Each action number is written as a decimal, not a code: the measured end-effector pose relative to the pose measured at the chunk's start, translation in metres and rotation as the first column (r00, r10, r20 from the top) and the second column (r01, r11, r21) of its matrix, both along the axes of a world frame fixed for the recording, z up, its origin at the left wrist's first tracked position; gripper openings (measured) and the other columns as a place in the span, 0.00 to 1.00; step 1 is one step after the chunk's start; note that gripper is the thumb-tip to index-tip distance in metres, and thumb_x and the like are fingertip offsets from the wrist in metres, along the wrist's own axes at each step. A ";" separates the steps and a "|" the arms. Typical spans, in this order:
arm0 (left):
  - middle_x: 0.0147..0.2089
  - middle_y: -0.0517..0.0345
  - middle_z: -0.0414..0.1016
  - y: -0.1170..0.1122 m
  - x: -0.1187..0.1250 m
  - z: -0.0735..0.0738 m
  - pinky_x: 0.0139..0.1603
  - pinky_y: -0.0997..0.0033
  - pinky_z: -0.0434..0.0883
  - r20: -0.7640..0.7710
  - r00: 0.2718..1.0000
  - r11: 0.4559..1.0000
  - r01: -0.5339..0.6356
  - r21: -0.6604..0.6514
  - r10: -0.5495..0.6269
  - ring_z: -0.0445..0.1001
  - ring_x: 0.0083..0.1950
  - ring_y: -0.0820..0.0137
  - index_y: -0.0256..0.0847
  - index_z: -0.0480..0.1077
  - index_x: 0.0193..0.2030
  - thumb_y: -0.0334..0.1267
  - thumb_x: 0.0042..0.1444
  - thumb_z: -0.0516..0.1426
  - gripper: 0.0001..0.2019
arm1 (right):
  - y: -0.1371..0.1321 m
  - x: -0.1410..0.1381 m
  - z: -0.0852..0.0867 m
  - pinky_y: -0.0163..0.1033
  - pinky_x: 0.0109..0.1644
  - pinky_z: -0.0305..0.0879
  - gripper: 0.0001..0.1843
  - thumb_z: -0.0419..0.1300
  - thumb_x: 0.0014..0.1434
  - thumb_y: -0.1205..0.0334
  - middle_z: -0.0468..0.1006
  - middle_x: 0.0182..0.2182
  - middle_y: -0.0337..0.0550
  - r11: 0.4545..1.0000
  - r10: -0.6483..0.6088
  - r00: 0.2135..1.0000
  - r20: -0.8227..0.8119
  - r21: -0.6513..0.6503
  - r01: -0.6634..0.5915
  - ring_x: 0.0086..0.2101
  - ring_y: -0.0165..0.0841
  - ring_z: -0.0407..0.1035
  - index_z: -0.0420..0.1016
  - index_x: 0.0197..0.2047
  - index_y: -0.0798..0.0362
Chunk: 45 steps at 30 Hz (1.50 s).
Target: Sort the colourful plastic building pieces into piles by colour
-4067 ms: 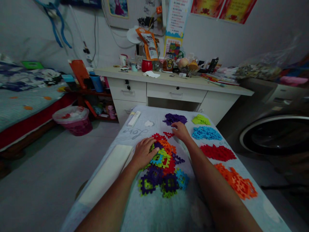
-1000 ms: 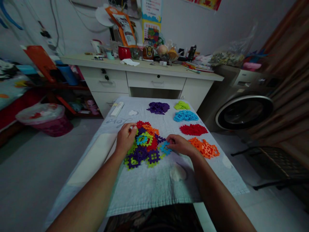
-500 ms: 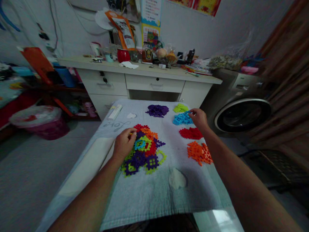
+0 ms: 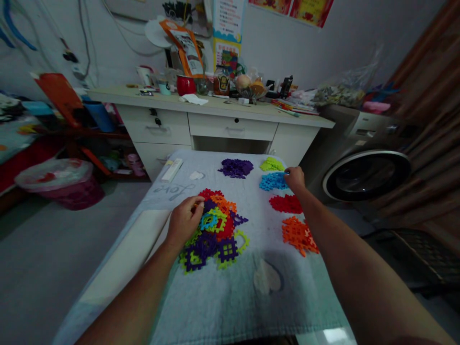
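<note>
My left hand [image 4: 186,216] is closed at the left edge of a mixed pile of interlocking plastic pieces [image 4: 206,244] in purple, lime, red, orange and blue. A speck of orange shows between its fingers, too small to name. My right hand [image 4: 295,178] is pinched at the right edge of a blue pile [image 4: 272,181], and a blue interlocking piece [image 4: 286,173] shows at its fingertips. Around it lie a lime pile [image 4: 272,164], a red pile [image 4: 285,203] and an orange pile [image 4: 299,234]. A purple pile [image 4: 235,167] sits farther left.
A pale cloth [image 4: 230,306] covers the table, with a white box [image 4: 172,170] at its far left corner. Behind stands a cluttered desk [image 4: 215,106]. A washing machine [image 4: 354,158] is at right, and a lined pink bin [image 4: 68,191] on the floor at left.
My right hand has turned slightly and stays at the blue pile, fingertips now lower on it. My left hand has hardly moved at the mixed pile. The view has shifted slightly.
</note>
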<state>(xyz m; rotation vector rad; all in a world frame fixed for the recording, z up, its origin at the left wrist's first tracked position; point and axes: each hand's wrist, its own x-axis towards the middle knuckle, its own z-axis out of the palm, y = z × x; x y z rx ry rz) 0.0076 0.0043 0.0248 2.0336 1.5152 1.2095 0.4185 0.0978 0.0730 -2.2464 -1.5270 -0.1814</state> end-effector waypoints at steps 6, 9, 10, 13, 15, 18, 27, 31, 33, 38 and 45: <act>0.43 0.56 0.80 0.001 0.000 -0.003 0.47 0.67 0.71 0.007 1.000 1.000 0.011 0.001 -0.011 0.77 0.42 0.66 0.42 0.74 0.44 0.44 0.60 0.52 0.13 | -0.007 0.002 -0.010 0.40 0.53 0.64 0.21 0.56 0.54 0.72 0.76 0.47 0.57 0.992 0.107 0.993 0.047 -0.077 -0.103 0.45 0.39 0.72 0.80 0.49 0.60; 0.43 0.57 0.80 0.001 0.001 -0.003 0.47 0.68 0.71 0.011 1.000 1.000 0.009 -0.008 -0.009 0.77 0.42 0.66 0.42 0.74 0.44 0.44 0.60 0.52 0.13 | -0.011 0.000 -0.010 0.39 0.54 0.64 0.20 0.55 0.53 0.73 0.77 0.46 0.56 0.984 0.164 0.985 0.051 -0.080 -0.159 0.45 0.39 0.72 0.81 0.48 0.59; 0.43 0.57 0.80 0.001 0.001 -0.003 0.47 0.68 0.72 0.013 1.000 1.000 0.008 -0.010 -0.008 0.77 0.42 0.66 0.42 0.74 0.44 0.44 0.60 0.52 0.13 | -0.012 0.000 -0.009 0.39 0.53 0.64 0.20 0.55 0.53 0.74 0.77 0.45 0.55 0.982 0.177 0.983 0.051 -0.079 -0.173 0.45 0.38 0.72 0.81 0.47 0.59; 0.42 0.56 0.80 0.000 0.000 0.000 0.46 0.67 0.71 0.013 1.000 1.000 -0.001 -0.008 0.001 0.77 0.41 0.66 0.42 0.73 0.43 0.44 0.60 0.52 0.13 | -0.016 -0.003 -0.004 0.39 0.53 0.65 0.20 0.55 0.52 0.74 0.77 0.45 0.55 0.979 0.196 0.979 0.048 -0.068 -0.193 0.45 0.39 0.72 0.81 0.47 0.59; 0.42 0.56 0.79 0.000 -0.001 0.001 0.47 0.66 0.71 0.004 1.000 1.000 -0.010 -0.001 0.010 0.77 0.41 0.66 0.42 0.73 0.43 0.44 0.60 0.52 0.13 | -0.020 -0.007 0.001 0.41 0.54 0.65 0.20 0.55 0.52 0.74 0.77 0.45 0.56 0.979 0.203 0.978 0.039 -0.039 -0.202 0.46 0.39 0.72 0.81 0.46 0.60; 0.43 0.54 0.78 0.003 -0.003 0.001 0.50 0.63 0.70 -0.042 0.999 1.000 -0.009 0.030 0.010 0.76 0.45 0.64 0.42 0.72 0.43 0.44 0.60 0.51 0.13 | -0.031 -0.025 0.008 0.42 0.55 0.64 0.19 0.55 0.53 0.73 0.77 0.45 0.55 0.967 0.253 0.967 0.003 0.040 -0.253 0.45 0.39 0.72 0.80 0.46 0.59; 0.53 0.50 0.75 0.008 -0.005 -0.007 0.59 0.55 0.65 -0.256 0.965 0.998 0.038 -0.041 -0.048 0.71 0.55 0.58 0.42 0.71 0.48 0.51 0.59 0.52 0.18 | -0.104 -0.132 -0.008 0.37 0.45 0.65 0.14 0.61 0.57 0.65 0.77 0.43 0.49 0.653 0.672 0.666 -0.323 -0.166 -0.739 0.38 0.32 0.71 0.77 0.47 0.56; 0.56 0.47 0.72 0.006 -0.004 -0.009 0.60 0.54 0.65 -0.265 0.962 0.996 0.052 -0.078 -0.071 0.69 0.58 0.57 0.40 0.70 0.52 0.52 0.58 0.52 0.22 | -0.121 -0.152 -0.022 0.37 0.45 0.61 0.17 0.64 0.52 0.67 0.75 0.41 0.48 0.609 0.699 0.657 -0.283 -0.247 -0.754 0.40 0.34 0.68 0.75 0.46 0.56; 0.56 0.47 0.72 0.006 -0.003 -0.010 0.60 0.54 0.65 -0.257 0.963 0.995 0.062 -0.076 -0.080 0.69 0.58 0.57 0.41 0.70 0.53 0.53 0.58 0.52 0.22 | -0.123 -0.155 -0.027 0.36 0.44 0.60 0.16 0.63 0.50 0.69 0.75 0.40 0.47 0.647 0.672 0.690 -0.267 -0.241 -0.723 0.39 0.34 0.67 0.74 0.45 0.56; 0.54 0.48 0.73 0.006 -0.001 -0.011 0.60 0.52 0.66 -0.213 0.968 0.991 0.123 -0.056 -0.132 0.70 0.56 0.57 0.40 0.71 0.52 0.51 0.58 0.53 0.21 | -0.123 -0.153 -0.029 0.34 0.40 0.57 0.11 0.60 0.51 0.70 0.76 0.36 0.44 0.695 0.638 0.714 -0.289 -0.182 -0.695 0.35 0.32 0.66 0.74 0.40 0.55; 0.54 0.49 0.73 0.005 0.002 -0.010 0.61 0.54 0.66 -0.165 0.961 0.975 0.214 -0.061 -0.221 0.71 0.56 0.59 0.42 0.73 0.51 0.48 0.59 0.54 0.18 | -0.112 -0.138 -0.017 0.35 0.35 0.57 0.11 0.52 0.56 0.68 0.78 0.30 0.43 0.771 0.558 0.746 -0.362 -0.107 -0.628 0.32 0.34 0.69 0.77 0.35 0.54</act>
